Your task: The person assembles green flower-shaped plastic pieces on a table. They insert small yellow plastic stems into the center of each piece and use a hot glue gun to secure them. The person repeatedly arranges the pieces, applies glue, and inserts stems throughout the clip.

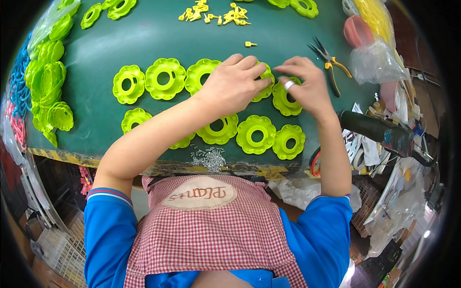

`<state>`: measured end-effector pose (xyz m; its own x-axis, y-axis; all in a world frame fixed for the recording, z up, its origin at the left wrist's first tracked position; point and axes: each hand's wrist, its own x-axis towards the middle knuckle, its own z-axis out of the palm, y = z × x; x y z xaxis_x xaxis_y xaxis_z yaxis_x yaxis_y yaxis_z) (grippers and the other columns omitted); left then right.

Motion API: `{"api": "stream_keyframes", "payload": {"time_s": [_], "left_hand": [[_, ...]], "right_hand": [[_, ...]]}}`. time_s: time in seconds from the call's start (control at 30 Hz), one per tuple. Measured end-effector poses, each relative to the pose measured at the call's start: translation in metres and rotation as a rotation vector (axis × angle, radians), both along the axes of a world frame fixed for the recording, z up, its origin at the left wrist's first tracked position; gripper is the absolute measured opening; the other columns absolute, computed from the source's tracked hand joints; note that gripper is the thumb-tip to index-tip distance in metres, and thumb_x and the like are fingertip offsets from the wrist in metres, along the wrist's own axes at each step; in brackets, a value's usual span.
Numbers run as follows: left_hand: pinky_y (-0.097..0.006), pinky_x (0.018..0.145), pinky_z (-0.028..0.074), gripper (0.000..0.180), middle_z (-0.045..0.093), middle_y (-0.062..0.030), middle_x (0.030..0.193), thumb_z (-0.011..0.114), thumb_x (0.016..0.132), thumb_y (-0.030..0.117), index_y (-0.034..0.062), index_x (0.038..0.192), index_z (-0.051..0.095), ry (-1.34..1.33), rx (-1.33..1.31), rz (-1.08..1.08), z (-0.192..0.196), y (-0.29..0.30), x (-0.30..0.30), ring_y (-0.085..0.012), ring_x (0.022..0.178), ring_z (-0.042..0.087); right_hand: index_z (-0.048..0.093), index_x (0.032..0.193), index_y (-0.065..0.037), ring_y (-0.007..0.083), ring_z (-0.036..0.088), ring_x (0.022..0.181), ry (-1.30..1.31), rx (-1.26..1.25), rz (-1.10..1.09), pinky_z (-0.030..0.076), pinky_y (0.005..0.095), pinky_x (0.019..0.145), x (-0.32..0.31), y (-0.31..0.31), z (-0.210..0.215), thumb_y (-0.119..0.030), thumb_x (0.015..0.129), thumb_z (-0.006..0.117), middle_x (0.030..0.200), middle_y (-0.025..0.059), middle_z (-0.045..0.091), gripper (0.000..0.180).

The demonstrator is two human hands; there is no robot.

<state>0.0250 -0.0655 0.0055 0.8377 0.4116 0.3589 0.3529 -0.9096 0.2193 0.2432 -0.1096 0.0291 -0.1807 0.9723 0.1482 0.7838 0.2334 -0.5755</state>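
My left hand [235, 84] reaches over the upper row of lime-green scalloped rings. Its fingers are closed at a green ring [265, 90] that they partly cover; whatever is between the fingertips is hidden. Close by on the right, my right hand [307, 86], with a ring on one finger, hovers over the row's rightmost green ring [287, 106]. Its thumb and fingers are curved with a gap between them, and nothing shows in the gap. Above the hands, a single small yellow plastic piece [250, 44] lies apart from a scattered group of yellow pieces [196, 12].
A lower row of green rings [256, 135] lies near the front edge, beside a heap of small metal screws [209, 159]. Long-nose pliers [330, 61] lie at right, near a dark cylindrical tool [374, 129] and a pink bowl [358, 31]. Stacked green parts [48, 79] line the left edge.
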Motion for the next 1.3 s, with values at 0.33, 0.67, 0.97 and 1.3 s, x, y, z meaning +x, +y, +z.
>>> {"api": "stream_keyframes", "payload": {"time_s": [0.33, 0.67, 0.97, 1.3], "left_hand": [[-0.039, 0.078, 0.056, 0.015, 0.066, -0.0044, 0.096, 0.069, 0.084, 0.025, 0.0104, 0.088, 0.073, 0.031, -0.022, 0.512, -0.011, 0.112, -0.019, -0.0245, 0.097, 0.064], [-0.035, 0.082, 0.056, 0.015, 0.064, 0.0001, 0.097, 0.064, 0.083, 0.013, 0.0142, 0.095, 0.073, 0.025, 0.016, 0.221, -0.015, 0.104, -0.027, -0.0201, 0.101, 0.061], [-0.036, 0.082, 0.055, 0.012, 0.065, -0.0034, 0.095, 0.066, 0.084, 0.018, 0.0082, 0.09, 0.069, 0.063, -0.01, 0.256, 0.001, 0.084, -0.035, -0.0226, 0.099, 0.06], [-0.035, 0.074, 0.054, 0.014, 0.068, -0.0049, 0.088, 0.074, 0.077, 0.013, 0.0072, 0.087, 0.067, -0.112, -0.228, 0.146, 0.005, -0.002, -0.092, -0.0237, 0.084, 0.066]], "right_hand": [[0.072, 0.1, -0.005, 0.0291, 0.066, 0.085, -0.08, 0.119, 0.125, 0.053, 0.0351, 0.075, -0.04, 0.079, -0.025, -0.005, 0.083, 0.068, 0.093, 0.0109, 0.068, 0.017], [0.071, 0.104, -0.004, 0.0299, 0.065, 0.085, -0.183, 0.138, 0.218, 0.052, 0.0351, 0.077, -0.009, 0.075, -0.019, -0.004, 0.084, 0.068, 0.095, 0.0099, 0.067, 0.02], [0.071, 0.097, -0.001, 0.0244, 0.067, 0.08, -0.126, -0.061, -0.033, 0.053, 0.0333, 0.073, -0.012, 0.071, -0.019, -0.004, 0.081, 0.071, 0.088, 0.0121, 0.067, 0.016], [0.072, 0.089, -0.007, 0.024, 0.059, 0.082, -0.169, 0.094, 0.19, 0.051, 0.0362, 0.075, -0.088, 0.019, -0.01, -0.011, 0.075, 0.075, 0.083, 0.0033, 0.062, 0.015]]}}
